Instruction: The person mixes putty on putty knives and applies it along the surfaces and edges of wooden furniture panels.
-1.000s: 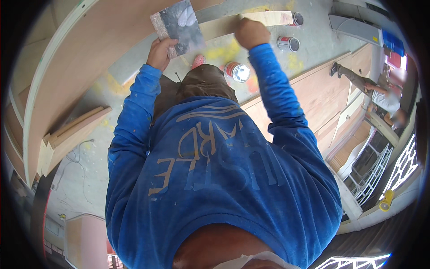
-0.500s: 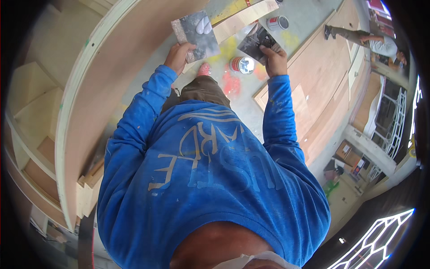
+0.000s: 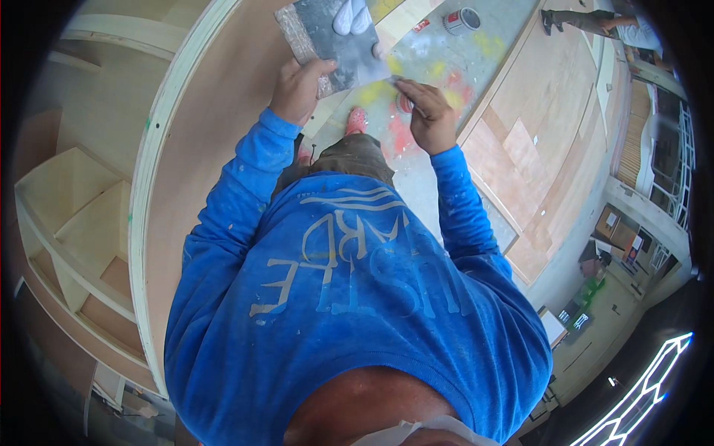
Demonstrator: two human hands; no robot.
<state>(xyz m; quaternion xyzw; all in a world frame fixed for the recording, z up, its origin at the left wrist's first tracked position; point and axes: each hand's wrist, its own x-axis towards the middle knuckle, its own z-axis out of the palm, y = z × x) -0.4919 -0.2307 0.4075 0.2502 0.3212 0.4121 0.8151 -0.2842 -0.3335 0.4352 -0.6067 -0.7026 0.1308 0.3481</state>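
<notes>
Sandpaper sheet point(image 3: 338, 37) sits in front of my chest, above the paint-splashed floor point(image 3: 439, 59); my left hand point(image 3: 297, 89) clamps its lower-left corner. My right hand point(image 3: 424, 111) pinches the lower-right edge (fingers narrow), so I judge I'm readying it, and folding next needs a firm, even crease.

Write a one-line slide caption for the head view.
Left hand holds a grey putty board while the right hand pinches its lower corner, above a paint-spattered floor.

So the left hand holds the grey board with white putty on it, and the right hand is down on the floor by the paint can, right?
Not quite. In the head view the right hand is raised at the lower corner of the grey board, not on the floor; the paint can sits well away. The left hand does hold the board, with white putty on it.
</notes>
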